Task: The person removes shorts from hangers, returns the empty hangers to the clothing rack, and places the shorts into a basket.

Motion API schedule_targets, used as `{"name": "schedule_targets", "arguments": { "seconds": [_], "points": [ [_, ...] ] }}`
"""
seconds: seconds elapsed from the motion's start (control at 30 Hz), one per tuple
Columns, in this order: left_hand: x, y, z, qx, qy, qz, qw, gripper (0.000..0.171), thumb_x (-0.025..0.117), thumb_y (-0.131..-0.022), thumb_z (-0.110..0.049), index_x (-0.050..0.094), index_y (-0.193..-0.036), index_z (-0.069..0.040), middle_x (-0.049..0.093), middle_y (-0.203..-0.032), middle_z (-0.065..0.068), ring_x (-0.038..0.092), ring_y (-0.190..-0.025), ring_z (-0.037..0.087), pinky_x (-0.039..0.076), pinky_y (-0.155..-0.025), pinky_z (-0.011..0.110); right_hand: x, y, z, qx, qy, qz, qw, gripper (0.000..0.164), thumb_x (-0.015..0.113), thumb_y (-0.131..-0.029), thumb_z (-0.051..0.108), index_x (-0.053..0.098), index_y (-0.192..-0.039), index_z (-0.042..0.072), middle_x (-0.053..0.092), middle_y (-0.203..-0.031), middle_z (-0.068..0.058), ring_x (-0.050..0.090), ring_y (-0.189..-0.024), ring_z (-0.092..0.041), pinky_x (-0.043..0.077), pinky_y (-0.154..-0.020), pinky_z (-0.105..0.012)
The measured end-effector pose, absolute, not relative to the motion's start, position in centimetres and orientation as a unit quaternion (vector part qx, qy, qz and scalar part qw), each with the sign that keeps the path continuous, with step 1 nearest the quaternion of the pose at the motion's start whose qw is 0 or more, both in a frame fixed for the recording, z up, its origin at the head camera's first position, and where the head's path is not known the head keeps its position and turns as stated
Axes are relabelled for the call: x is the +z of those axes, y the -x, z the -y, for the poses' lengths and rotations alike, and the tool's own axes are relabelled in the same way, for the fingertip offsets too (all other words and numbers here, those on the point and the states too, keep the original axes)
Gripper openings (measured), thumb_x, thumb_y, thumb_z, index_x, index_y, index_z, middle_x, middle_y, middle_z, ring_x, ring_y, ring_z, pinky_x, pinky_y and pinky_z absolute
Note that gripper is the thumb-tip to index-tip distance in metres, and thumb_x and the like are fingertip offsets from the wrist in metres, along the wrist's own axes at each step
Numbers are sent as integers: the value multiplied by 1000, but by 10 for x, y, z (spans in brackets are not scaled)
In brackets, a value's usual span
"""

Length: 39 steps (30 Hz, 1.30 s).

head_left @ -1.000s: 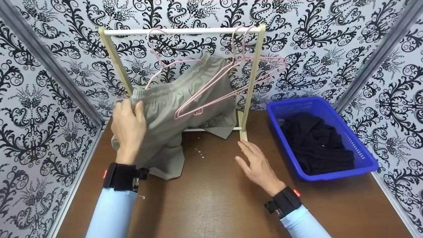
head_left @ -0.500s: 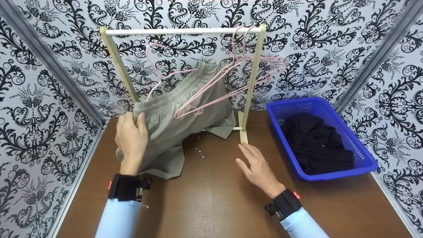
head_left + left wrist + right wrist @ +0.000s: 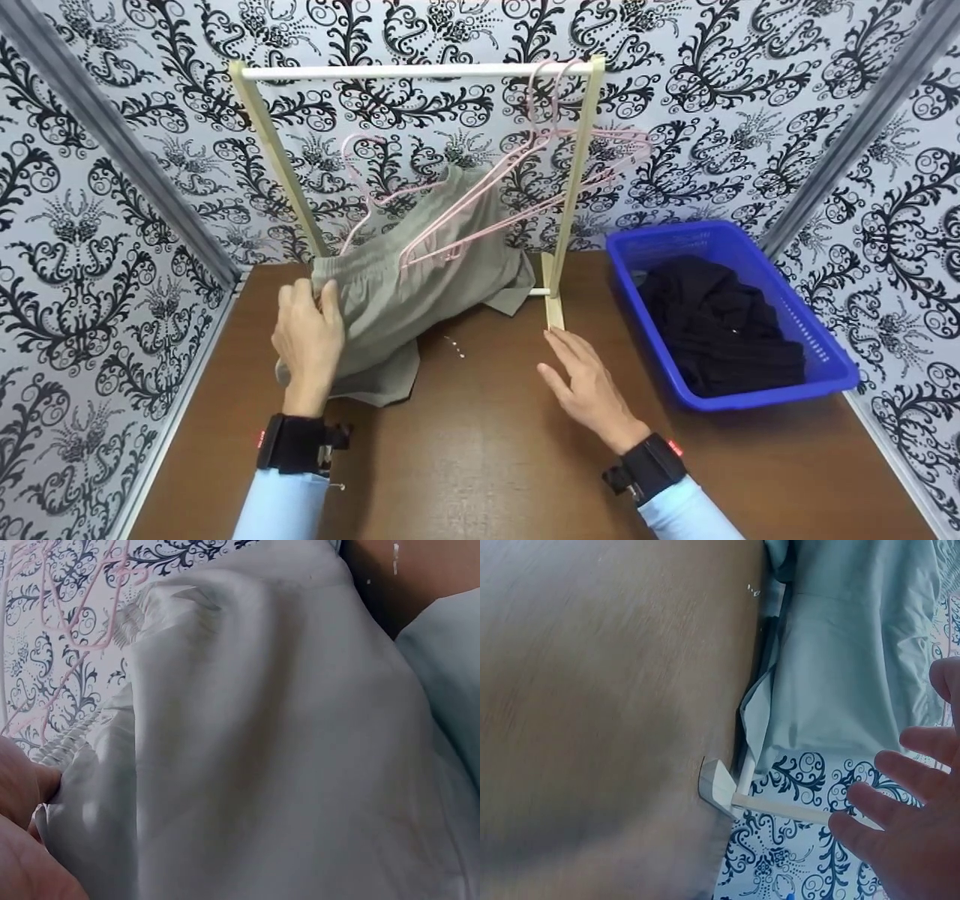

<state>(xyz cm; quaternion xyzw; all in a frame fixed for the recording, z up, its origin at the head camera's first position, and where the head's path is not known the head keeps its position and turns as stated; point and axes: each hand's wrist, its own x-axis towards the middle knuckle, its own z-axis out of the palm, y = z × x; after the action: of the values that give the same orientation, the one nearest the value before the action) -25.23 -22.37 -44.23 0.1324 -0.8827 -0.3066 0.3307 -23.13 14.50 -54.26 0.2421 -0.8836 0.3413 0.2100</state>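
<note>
My left hand (image 3: 309,337) pinches one end of the elastic waistband of grey-green shorts (image 3: 405,289). A pink hanger (image 3: 367,176) rises out of the waistband, its hook below and apart from the white bar (image 3: 405,72). In the left wrist view the thumb and fingers (image 3: 22,802) hold the gathered waistband, and the shorts (image 3: 262,720) fill most of the picture. My right hand (image 3: 589,390) has its fingers extended, with fingertips right at the wooden foot (image 3: 553,309) of the rack. The right wrist view shows that hand (image 3: 907,817) holding nothing, beside the shorts (image 3: 840,660).
Two pink hangers (image 3: 491,180) hang at the bar's right end and overlap the shorts. A blue basket (image 3: 656,330) with dark clothing (image 3: 720,330) stands to the right on the brown table (image 3: 480,450). Patterned wall panels (image 3: 675,90) enclose the back and sides.
The hanger's hook has come off the bar and dropped below it. My left hand has lowered the shorts and hanger, drifting slightly right. My right hand has barely moved.
</note>
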Motion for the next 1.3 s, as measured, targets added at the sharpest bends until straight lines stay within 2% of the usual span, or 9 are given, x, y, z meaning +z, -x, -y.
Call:
{"name": "schedule_targets", "arguments": {
  "seconds": [0.47,0.7,1.07,1.3],
  "points": [
    [-461,246,227,-294,-107,895,317,28,56,-107,-26,52,-98,0,60,-95,26,62,-87,57,43,-72,67,-550,228,-146,337,-235,888,207,53,72,-97,17,57,-142,-4,57,-144,-25,53,-133,-44,41,-110,-57],
    [-470,241,229,-298,-119,899,298,29,55,-107,-27,51,-103,1,64,-95,31,62,-89,60,43,-73,68,-558,224,-142,328,-235,891,210,52,73,-96,18,58,-141,-5,58,-143,-25,54,-132,-45,41,-110,-57],
    [-487,229,223,-299,-110,904,285,27,55,-108,-25,48,-102,1,60,-79,33,63,-78,60,43,-65,67,-564,216,-138,344,-226,893,183,52,71,-97,17,57,-141,-7,56,-146,-25,51,-135,-44,40,-112,-56],
    [-500,221,216,-303,-118,901,286,26,56,-107,-22,47,-98,0,54,-69,25,62,-69,55,41,-58,63,-569,214,-138,347,-222,893,183,51,71,-97,16,58,-141,-6,56,-145,-25,51,-135,-43,40,-112,-56]
  ]
}}
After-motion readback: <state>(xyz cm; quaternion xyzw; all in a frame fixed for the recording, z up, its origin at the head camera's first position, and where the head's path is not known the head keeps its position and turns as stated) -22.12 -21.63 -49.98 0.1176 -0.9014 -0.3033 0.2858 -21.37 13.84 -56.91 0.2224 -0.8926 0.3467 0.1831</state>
